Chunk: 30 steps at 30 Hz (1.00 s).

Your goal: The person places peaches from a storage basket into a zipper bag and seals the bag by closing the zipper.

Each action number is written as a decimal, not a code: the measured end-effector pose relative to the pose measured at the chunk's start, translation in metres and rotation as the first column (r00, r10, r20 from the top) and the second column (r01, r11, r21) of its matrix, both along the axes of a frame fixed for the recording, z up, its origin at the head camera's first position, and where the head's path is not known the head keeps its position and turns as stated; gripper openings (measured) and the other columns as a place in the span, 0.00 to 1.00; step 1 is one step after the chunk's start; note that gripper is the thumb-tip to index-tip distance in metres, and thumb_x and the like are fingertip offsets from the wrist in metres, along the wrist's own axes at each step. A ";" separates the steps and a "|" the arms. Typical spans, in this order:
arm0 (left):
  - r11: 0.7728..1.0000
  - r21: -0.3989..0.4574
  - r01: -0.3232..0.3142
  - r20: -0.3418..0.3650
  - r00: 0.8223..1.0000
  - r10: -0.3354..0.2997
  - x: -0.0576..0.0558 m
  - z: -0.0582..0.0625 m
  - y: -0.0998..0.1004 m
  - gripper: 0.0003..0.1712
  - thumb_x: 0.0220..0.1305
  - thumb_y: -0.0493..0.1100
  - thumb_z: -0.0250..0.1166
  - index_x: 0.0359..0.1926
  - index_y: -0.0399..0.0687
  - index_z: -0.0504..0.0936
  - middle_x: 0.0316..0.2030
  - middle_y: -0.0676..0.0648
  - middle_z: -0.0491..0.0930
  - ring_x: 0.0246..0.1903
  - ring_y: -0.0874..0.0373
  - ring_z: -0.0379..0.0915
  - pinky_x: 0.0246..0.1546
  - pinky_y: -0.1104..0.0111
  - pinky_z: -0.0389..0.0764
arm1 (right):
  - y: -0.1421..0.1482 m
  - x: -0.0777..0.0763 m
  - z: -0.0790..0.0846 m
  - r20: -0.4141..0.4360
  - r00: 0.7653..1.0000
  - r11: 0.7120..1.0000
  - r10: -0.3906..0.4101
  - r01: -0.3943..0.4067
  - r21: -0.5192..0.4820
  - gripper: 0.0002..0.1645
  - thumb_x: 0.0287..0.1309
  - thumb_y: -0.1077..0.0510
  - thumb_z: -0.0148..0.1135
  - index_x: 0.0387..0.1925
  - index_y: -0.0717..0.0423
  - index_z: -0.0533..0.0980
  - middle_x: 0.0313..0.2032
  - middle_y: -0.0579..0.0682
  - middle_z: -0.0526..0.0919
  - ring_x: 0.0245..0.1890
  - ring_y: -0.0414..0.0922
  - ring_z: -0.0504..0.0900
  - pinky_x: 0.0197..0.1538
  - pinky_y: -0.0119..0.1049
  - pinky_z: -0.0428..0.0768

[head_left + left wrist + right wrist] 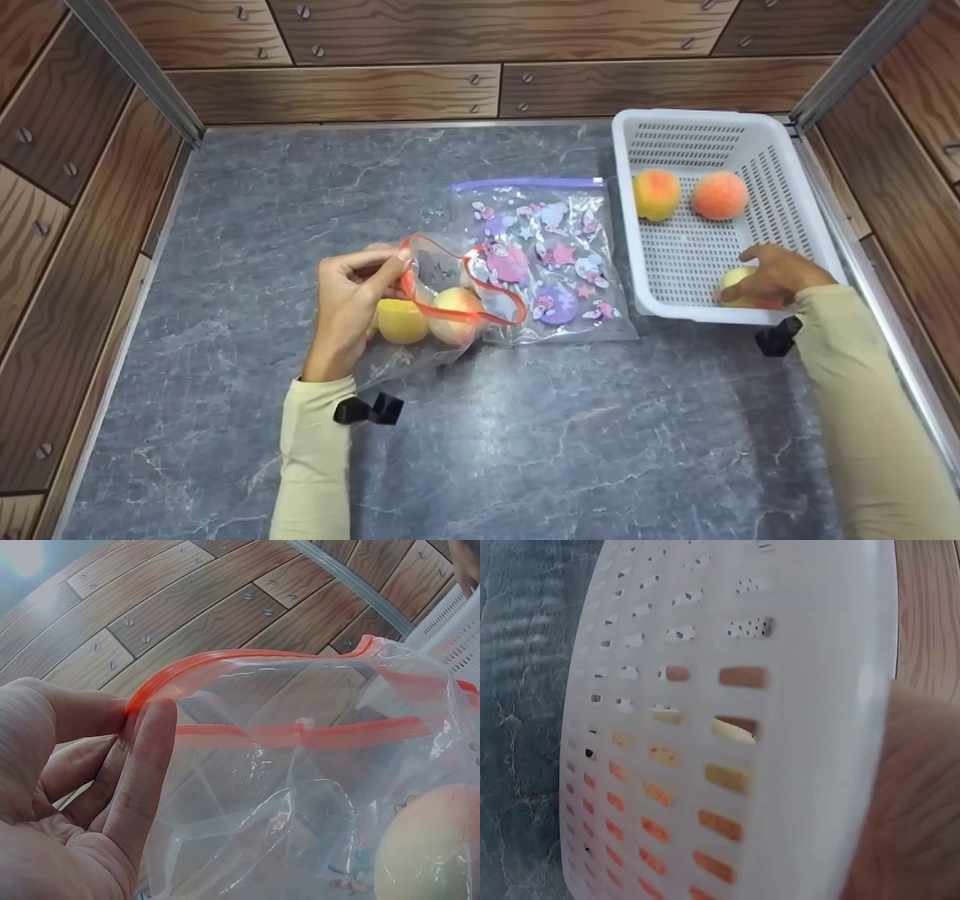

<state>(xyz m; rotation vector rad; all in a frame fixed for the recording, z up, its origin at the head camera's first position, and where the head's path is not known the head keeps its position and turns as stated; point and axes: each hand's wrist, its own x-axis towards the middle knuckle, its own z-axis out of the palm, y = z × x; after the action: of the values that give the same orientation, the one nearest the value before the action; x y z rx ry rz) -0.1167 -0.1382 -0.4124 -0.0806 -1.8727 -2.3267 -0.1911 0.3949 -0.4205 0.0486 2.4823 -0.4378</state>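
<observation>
Orange trim (247,736) edges the mouth of a clear bag (394,364), and the left hand (349,304) pinches it between thumb and fingers, apparently so the limp plastic gapes rather than collapses. Inside sit a yellow fruit (403,322) and a paler peach (454,311), whose weight probably steadies the bag on the grey tabletop (540,442). Behind it and partly overlapped, a printed bag (556,262) with a purple zip lies flat, beside the white basket (630,225). Toward the basket's far end rest two rosy peaches (720,196). From where I stand, the left forearm comes straight up from the near edge, its wrist angled inward. The right arm reaches over the basket's near rim, palm downward, and the right hand (784,274) curls thumb and fingers round a yellowish peach (735,277) in the near corner; whether it is lifted, I cannot tell.
</observation>
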 end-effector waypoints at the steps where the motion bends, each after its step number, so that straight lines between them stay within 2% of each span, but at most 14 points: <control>1: 1.000 0.002 0.001 -0.002 1.000 -0.001 0.000 0.000 0.000 0.14 0.62 0.31 0.69 0.39 0.17 0.83 0.36 0.28 0.81 0.22 0.58 0.79 0.22 0.69 0.84 | 0.001 0.000 0.000 -0.001 1.000 1.000 0.002 -0.002 -0.002 0.62 0.51 0.37 0.75 0.67 0.78 0.56 0.58 0.82 0.65 0.43 0.64 0.78 0.38 0.49 0.82; 5: 1.000 0.004 0.002 -0.001 1.000 -0.002 -0.001 0.000 -0.001 0.12 0.62 0.31 0.69 0.38 0.19 0.84 0.36 0.26 0.81 0.22 0.58 0.79 0.22 0.69 0.85 | 0.003 0.001 -0.001 -0.026 0.999 0.999 0.030 -0.030 -0.010 0.58 0.49 0.41 0.77 0.64 0.79 0.61 0.53 0.77 0.71 0.42 0.61 0.77 0.37 0.44 0.80; 9: 1.000 0.002 0.000 -0.002 1.000 0.000 -0.001 0.000 0.000 0.10 0.62 0.31 0.69 0.38 0.21 0.85 0.33 0.31 0.83 0.22 0.58 0.79 0.23 0.68 0.85 | 0.004 0.001 -0.003 -0.062 0.997 0.999 0.035 -0.036 -0.008 0.54 0.48 0.44 0.77 0.61 0.81 0.64 0.48 0.75 0.74 0.42 0.62 0.76 0.39 0.45 0.78; 12: 1.000 0.004 -0.001 -0.009 1.000 0.001 0.000 0.001 0.001 0.10 0.62 0.31 0.69 0.37 0.22 0.85 0.30 0.37 0.83 0.21 0.58 0.79 0.22 0.68 0.85 | 0.004 0.004 -0.001 -0.076 0.997 1.000 0.008 -0.009 -0.011 0.55 0.49 0.43 0.77 0.60 0.82 0.63 0.49 0.77 0.73 0.45 0.66 0.75 0.44 0.52 0.77; 14: 1.000 0.009 0.002 -0.013 1.000 -0.002 -0.001 0.000 0.001 0.10 0.62 0.31 0.69 0.37 0.21 0.85 0.30 0.39 0.83 0.21 0.58 0.79 0.22 0.68 0.85 | 0.006 0.005 0.003 -0.090 0.996 1.000 -0.011 0.010 -0.022 0.55 0.50 0.43 0.77 0.60 0.82 0.64 0.49 0.76 0.73 0.45 0.66 0.75 0.44 0.52 0.77; 18: 1.000 0.018 0.016 -0.021 1.000 -0.015 -0.002 -0.002 0.002 0.13 0.62 0.31 0.69 0.38 0.17 0.83 0.32 0.36 0.83 0.21 0.58 0.79 0.21 0.69 0.84 | 0.009 0.007 0.015 -0.125 0.991 0.998 -0.053 0.048 -0.042 0.55 0.52 0.43 0.76 0.62 0.82 0.61 0.47 0.76 0.74 0.45 0.66 0.75 0.42 0.49 0.77; 20: 1.000 0.021 0.019 -0.022 1.000 -0.018 -0.002 -0.002 0.002 0.12 0.62 0.30 0.69 0.38 0.17 0.83 0.34 0.36 0.84 0.21 0.58 0.79 0.21 0.69 0.84 | 0.009 0.007 0.023 -0.143 0.986 0.995 -0.083 0.075 -0.063 0.57 0.53 0.43 0.76 0.64 0.82 0.59 0.49 0.78 0.73 0.46 0.68 0.75 0.44 0.53 0.78; 23: 1.000 0.020 0.013 -0.013 1.000 -0.013 -0.001 -0.003 0.001 0.11 0.62 0.30 0.69 0.38 0.19 0.84 0.34 0.37 0.84 0.21 0.58 0.79 0.21 0.69 0.84 | 0.005 0.008 0.034 -0.195 0.972 0.989 -0.131 0.113 -0.099 0.57 0.55 0.42 0.75 0.67 0.79 0.57 0.52 0.80 0.71 0.48 0.69 0.73 0.45 0.53 0.77; 27: 1.000 0.020 0.011 -0.004 1.000 -0.011 0.000 -0.003 0.000 0.10 0.62 0.31 0.69 0.38 0.20 0.85 0.34 0.33 0.83 0.21 0.58 0.79 0.22 0.68 0.85 | -0.007 0.009 0.045 -0.255 0.942 0.961 -0.216 0.160 -0.224 0.55 0.55 0.42 0.76 0.68 0.74 0.60 0.55 0.76 0.71 0.45 0.58 0.75 0.40 0.38 0.76; 30: 1.000 0.018 0.014 -0.004 1.000 -0.014 0.000 -0.001 0.000 0.09 0.62 0.31 0.70 0.37 0.22 0.86 0.35 0.32 0.82 0.21 0.58 0.79 0.22 0.68 0.85 | -0.019 0.012 0.053 -0.296 0.917 0.936 -0.268 0.174 -0.307 0.52 0.55 0.42 0.76 0.69 0.69 0.63 0.56 0.70 0.71 0.43 0.51 0.73 0.37 0.32 0.75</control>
<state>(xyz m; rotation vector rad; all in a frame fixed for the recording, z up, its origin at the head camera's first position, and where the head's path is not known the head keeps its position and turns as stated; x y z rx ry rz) -0.1170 -0.1385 -0.4136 -0.0967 -1.8557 -2.3504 -0.1787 0.3757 -0.3676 0.1595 2.7312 -0.9575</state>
